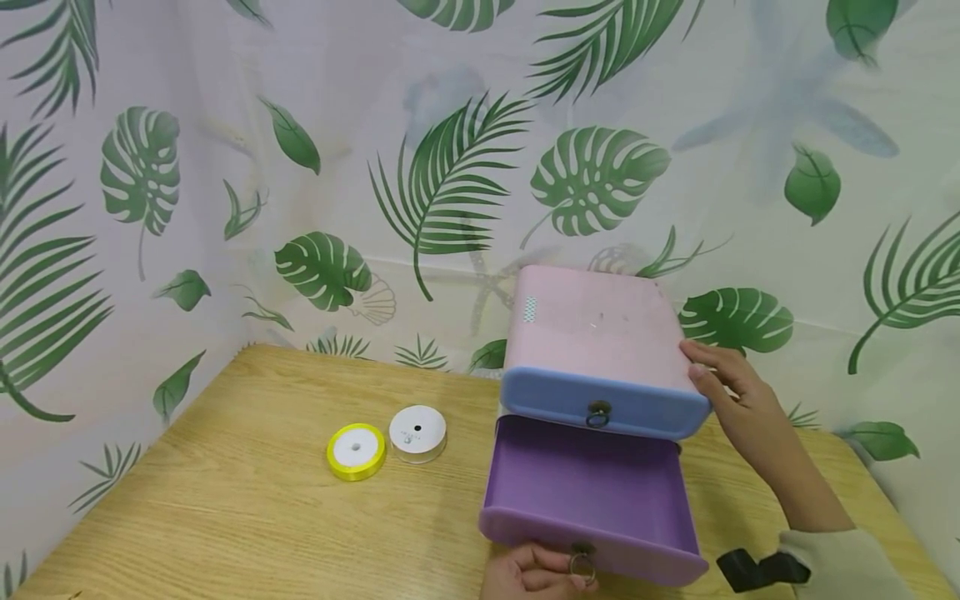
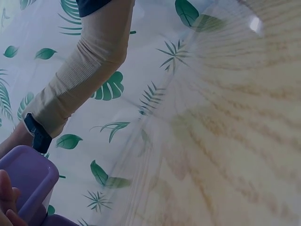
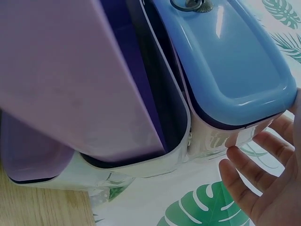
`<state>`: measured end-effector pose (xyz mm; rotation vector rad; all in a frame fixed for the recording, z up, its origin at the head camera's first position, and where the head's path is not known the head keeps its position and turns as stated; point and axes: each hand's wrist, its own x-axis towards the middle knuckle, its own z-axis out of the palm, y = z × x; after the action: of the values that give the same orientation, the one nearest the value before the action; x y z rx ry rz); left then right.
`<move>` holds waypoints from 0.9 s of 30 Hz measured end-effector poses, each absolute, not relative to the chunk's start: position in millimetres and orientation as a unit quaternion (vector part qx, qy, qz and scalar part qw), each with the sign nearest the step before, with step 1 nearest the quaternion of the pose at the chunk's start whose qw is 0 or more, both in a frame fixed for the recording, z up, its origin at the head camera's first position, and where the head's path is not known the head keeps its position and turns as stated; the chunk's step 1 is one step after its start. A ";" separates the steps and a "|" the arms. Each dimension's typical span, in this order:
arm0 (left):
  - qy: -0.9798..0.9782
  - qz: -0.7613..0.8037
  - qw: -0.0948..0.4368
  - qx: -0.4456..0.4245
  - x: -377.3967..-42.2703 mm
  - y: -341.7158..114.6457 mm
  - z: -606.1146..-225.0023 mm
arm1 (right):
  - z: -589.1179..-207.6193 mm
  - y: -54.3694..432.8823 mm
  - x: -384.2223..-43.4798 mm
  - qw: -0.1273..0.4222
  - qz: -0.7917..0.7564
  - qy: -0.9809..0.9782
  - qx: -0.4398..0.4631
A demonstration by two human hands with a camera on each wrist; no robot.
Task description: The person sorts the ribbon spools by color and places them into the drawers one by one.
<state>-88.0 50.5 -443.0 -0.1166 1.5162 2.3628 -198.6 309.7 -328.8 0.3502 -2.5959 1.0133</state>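
A small drawer cabinet with a pink top (image 1: pixel 600 321) stands at the right of the table. Its blue top drawer (image 1: pixel 555 402) is closed. Below it, a purple drawer (image 1: pixel 592 475) is pulled far out, and its visible inside holds nothing. My left hand (image 1: pixel 528 573) pinches the metal ring pull (image 1: pixel 582 568) on that drawer's front; the frame's lower edge cuts the hand off. At the cabinet's upper right side, my right hand (image 1: pixel 742 400) touches the body with fairly straight fingers. The right wrist view shows those fingers (image 3: pixel 249 169) along the wall beside the blue drawer (image 3: pixel 235 61).
Left of the cabinet, a yellow ribbon spool (image 1: pixel 356 452) and a white ribbon spool (image 1: pixel 417 433) lie side by side on the wooden table (image 1: pixel 225 500). Another purple drawer (image 3: pixel 35 150) sits closed lower in the cabinet. Leaf-printed cloth (image 1: pixel 450 208) hangs behind the table.
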 end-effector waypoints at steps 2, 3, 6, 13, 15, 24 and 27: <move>0.533 0.829 0.164 -0.043 -87.5 51.5 -443.5 | -328.8 309.5 -198.3 0.167 0.357 -0.911 0.123; 0.534 0.828 0.164 -0.044 -87.4 52.0 -443.4 | -328.7 309.4 -198.2 0.167 0.358 -0.911 0.123; 0.537 0.826 0.165 -0.044 -87.0 53.6 -442.5 | -328.3 309.5 -198.1 0.168 0.359 -0.910 0.121; 0.539 0.824 0.166 -0.048 -86.5 55.7 -441.5 | -328.8 308.8 -198.8 0.171 0.362 -0.908 0.126; 0.539 0.824 0.168 -0.048 -86.3 55.0 -442.2 | -329.0 308.6 -199.0 0.173 0.363 -0.906 0.128; 0.543 0.822 0.165 -0.032 -86.2 49.7 -450.3 | -328.8 308.7 -199.7 0.171 0.366 -0.905 0.130; 0.539 0.825 0.167 -0.023 -85.6 47.8 -452.2 | -329.3 308.8 -199.4 0.172 0.368 -0.904 0.130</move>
<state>-85.6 47.8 -452.2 -0.0662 1.5347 2.3489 -199.4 308.8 -329.3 0.3703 -2.5672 1.0446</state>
